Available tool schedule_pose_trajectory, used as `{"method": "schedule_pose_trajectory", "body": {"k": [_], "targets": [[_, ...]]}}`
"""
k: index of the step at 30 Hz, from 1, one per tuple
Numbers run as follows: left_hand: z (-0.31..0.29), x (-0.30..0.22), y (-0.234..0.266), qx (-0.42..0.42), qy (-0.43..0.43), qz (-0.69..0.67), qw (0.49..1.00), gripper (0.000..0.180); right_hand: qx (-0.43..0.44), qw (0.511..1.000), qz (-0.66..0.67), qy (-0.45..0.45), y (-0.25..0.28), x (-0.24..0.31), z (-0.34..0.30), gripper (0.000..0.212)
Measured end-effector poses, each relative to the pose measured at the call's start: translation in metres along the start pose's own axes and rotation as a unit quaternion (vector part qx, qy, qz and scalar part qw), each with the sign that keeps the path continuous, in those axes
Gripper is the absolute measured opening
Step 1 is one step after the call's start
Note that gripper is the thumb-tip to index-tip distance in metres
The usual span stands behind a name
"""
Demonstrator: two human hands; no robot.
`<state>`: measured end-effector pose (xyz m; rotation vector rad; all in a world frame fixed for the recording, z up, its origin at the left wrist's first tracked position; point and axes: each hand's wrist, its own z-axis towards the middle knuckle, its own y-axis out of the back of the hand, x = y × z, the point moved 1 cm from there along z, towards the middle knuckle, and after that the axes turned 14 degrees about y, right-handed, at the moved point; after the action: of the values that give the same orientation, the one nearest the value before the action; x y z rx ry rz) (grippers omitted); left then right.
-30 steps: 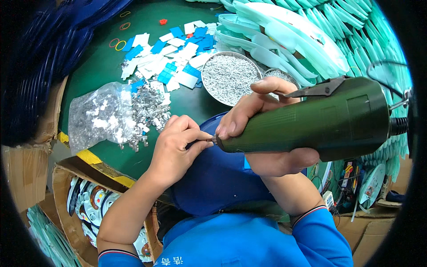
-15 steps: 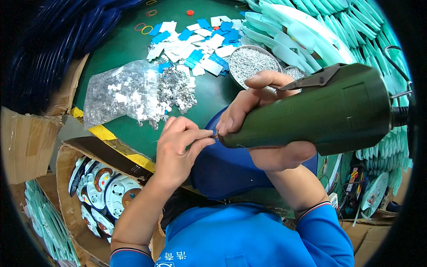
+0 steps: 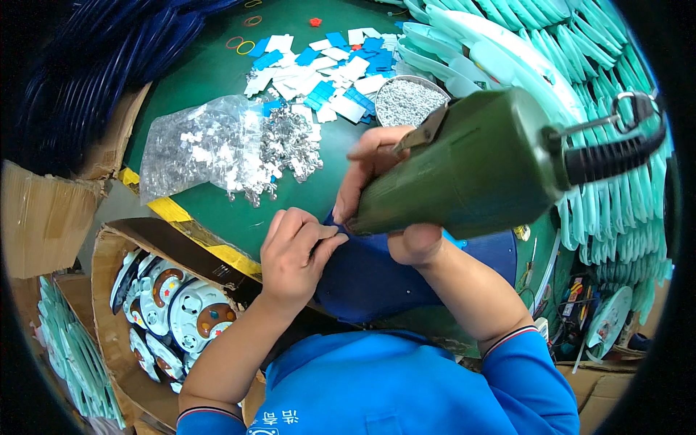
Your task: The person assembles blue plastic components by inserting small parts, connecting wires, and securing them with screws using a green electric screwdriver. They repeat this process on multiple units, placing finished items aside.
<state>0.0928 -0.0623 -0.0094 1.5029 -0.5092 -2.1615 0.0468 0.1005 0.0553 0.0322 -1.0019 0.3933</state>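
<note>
Our right hand (image 3: 361, 172), gripping the power screwdriver (image 3: 453, 177), now tilts it steeper, seemingly toward the navy panel (image 3: 377, 283); our left hand (image 3: 290, 251) stays pinched.

Two white Chinese characters (image 3: 280, 418) stand on the chest of the blue shirt (image 3: 391, 377), on the wearer's left side, upside down in this view. Just below them, the picture's lower edge cuts through a white emblem (image 3: 263, 431). Pale marks (image 3: 235, 275) on the cardboard box's dark flap (image 3: 190, 251) are too small to read.
</note>
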Motion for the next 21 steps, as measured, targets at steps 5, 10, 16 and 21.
{"method": "schedule_pose_trajectory", "body": {"k": [5,10,16,21], "targets": [[-0.001,-0.006,0.011,0.0,-0.023,0.053,0.998,0.022,-0.044,0.999,-0.016,0.006,-0.006,0.023,-0.006,0.115],[-0.015,-0.014,0.032,0.074,0.002,0.025,0.997,0.022,0.002,0.999,0.016,-0.033,-0.015,0.046,-0.023,0.118],[-0.044,-0.015,0.039,0.069,0.009,0.012,0.998,0.023,0.031,0.994,0.064,-0.079,-0.028,0.059,-0.041,0.115],[-0.063,-0.019,0.033,0.0,0.036,0.047,0.998,0.029,0.016,0.997,0.062,-0.044,-0.035,0.047,-0.051,0.11]]}}
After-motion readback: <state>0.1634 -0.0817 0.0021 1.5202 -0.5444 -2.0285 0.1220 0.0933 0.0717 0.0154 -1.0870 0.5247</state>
